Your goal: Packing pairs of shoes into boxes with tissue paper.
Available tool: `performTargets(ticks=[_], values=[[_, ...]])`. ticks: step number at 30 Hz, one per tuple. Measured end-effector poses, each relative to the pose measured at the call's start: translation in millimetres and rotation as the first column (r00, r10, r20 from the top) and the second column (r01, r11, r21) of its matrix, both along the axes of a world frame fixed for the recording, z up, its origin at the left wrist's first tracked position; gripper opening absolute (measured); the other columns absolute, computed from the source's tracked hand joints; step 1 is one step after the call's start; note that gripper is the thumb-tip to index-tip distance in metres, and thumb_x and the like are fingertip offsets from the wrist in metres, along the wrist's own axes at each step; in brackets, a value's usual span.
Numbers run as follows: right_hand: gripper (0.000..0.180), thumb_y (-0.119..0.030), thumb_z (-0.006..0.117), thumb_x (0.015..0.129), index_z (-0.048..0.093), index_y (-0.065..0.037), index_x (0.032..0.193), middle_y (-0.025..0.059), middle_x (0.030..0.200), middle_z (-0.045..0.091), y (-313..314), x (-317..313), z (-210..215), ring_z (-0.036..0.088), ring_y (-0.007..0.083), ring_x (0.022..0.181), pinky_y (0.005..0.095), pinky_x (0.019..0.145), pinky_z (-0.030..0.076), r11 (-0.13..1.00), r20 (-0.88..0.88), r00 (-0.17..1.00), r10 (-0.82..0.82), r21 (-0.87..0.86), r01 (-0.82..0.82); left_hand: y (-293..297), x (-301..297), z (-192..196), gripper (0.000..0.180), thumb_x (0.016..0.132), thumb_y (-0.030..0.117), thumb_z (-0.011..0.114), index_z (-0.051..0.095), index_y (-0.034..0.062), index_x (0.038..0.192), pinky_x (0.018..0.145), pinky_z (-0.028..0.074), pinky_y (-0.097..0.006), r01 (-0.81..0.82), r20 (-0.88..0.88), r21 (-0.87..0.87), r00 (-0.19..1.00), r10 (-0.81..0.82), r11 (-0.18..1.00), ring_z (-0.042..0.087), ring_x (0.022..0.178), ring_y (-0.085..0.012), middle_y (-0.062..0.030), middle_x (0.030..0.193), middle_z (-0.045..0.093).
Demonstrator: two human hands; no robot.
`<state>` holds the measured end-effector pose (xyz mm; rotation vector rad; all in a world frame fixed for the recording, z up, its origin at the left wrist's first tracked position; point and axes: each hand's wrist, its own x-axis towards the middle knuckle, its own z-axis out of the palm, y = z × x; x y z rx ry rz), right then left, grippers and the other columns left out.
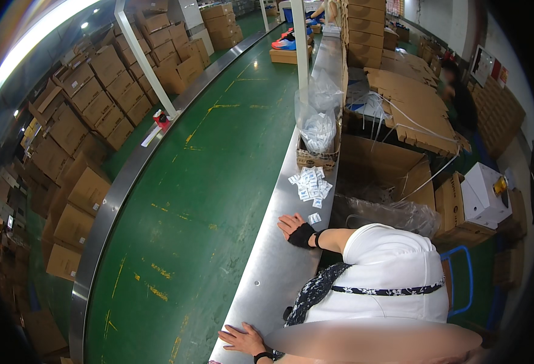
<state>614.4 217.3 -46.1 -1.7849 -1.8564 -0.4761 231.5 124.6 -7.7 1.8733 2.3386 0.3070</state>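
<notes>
My right hand [293, 229] rests palm down on the metal ledge [258, 282] beside the green conveyor belt [179, 236], fingers spread, a black wrap at its wrist. Just beyond it lies a single small white sachet [314, 218] with blue print. Farther along the ledge is a loose pile of such sachets [311, 185]. Behind them a small cardboard box [319, 159] holds a clear plastic bag [318, 130] full of more. Nearer, my left hand [243, 339] lies flat at the ledge's edge with fingers apart, holding nothing.
Blue and orange shoes [284, 42] sit on a brown box by the far belt. A white post [303, 54] rises beside the ledge. Large cartons [394, 170] and a blue metal frame [468, 279] stand at right. Carton stacks [88, 91] line the left; another person [458, 97] is far right.
</notes>
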Motion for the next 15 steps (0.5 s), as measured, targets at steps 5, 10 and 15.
performTargets(ticks=[5,10,15], values=[[0.030,-0.013,0.053,0.074,0.055,-0.007,0.103,0.0120,0.115,0.050,0.4,3.7,-8.7,0.044,0.0248,0.110,0.0465,0.088,0.033,0.998,-0.025,1.000,-0.006,-0.055,0.005,0.0,-0.4,-2.4,0.060,0.080,0.038,0.049,0.037,0.0003,0.126,0.100,0.010,-0.059,0.015,-0.001,0.004,1.000,-0.015,1.000,0.021,0.130,-0.0345,-0.0236,0.138,0.023],[0.030,-0.013,0.054,0.073,0.055,-0.007,0.103,0.0118,0.115,0.050,1.5,3.2,-9.5,0.044,0.0249,0.110,0.0466,0.088,0.033,0.999,-0.024,1.000,0.009,-0.051,-0.010,0.1,-1.2,-4.0,0.060,0.081,0.038,0.049,0.037,0.0005,0.126,0.100,0.010,-0.059,0.004,-0.007,-0.003,1.000,-0.004,1.000,0.020,0.130,-0.0345,-0.0235,0.138,0.023],[0.030,-0.013,0.054,0.073,0.055,-0.008,0.103,0.0110,0.115,0.050,1.3,3.5,-11.1,0.044,0.0244,0.111,0.0472,0.089,0.033,0.998,-0.019,1.000,-0.007,-0.058,0.006,-0.1,-0.4,-2.3,0.060,0.080,0.038,0.049,0.037,0.0003,0.126,0.100,0.011,-0.059,0.002,-0.001,-0.012,1.000,-0.002,1.000,0.020,0.130,-0.0346,-0.0235,0.138,0.023]])
